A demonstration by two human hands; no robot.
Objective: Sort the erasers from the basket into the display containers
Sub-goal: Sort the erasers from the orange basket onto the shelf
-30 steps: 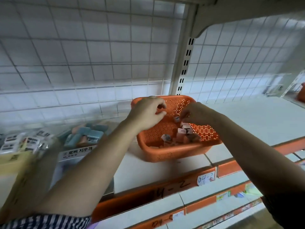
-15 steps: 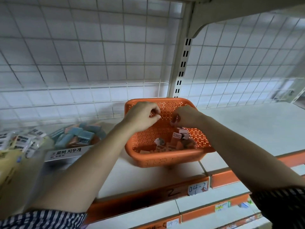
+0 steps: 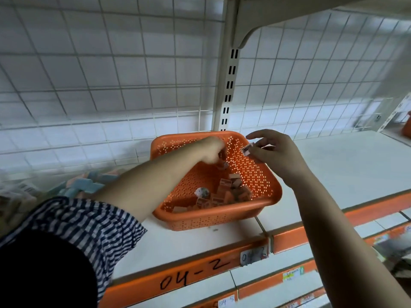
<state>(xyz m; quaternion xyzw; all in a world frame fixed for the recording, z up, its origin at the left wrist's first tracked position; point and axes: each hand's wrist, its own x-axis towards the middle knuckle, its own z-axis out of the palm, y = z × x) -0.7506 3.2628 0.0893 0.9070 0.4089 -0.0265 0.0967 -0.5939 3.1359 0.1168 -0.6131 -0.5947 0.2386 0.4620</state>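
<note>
An orange perforated basket (image 3: pixel 255 174) sits on the white shelf, with several small erasers (image 3: pixel 224 192) piled at its near side. My left hand (image 3: pixel 213 150) reaches down into the basket's far side, fingers curled round small erasers. My right hand (image 3: pixel 275 152) is raised above the basket's right rim and pinches a small white eraser (image 3: pixel 248 150) between thumb and fingers. At the far left a display container (image 3: pixel 82 185) holds blue and pink erasers, partly hidden behind my left arm.
The white shelf (image 3: pixel 344 170) stretches to the right of the basket. An orange shelf edge (image 3: pixel 193 276) marked 04-2 runs along the front. A wire grid backs the shelf, with an upright post (image 3: pixel 229 85) behind the basket. More shelves lie below.
My right hand has lifted out of the basket to the right with a white eraser. My left hand has dipped deeper into the basket. The view has shifted left.
</note>
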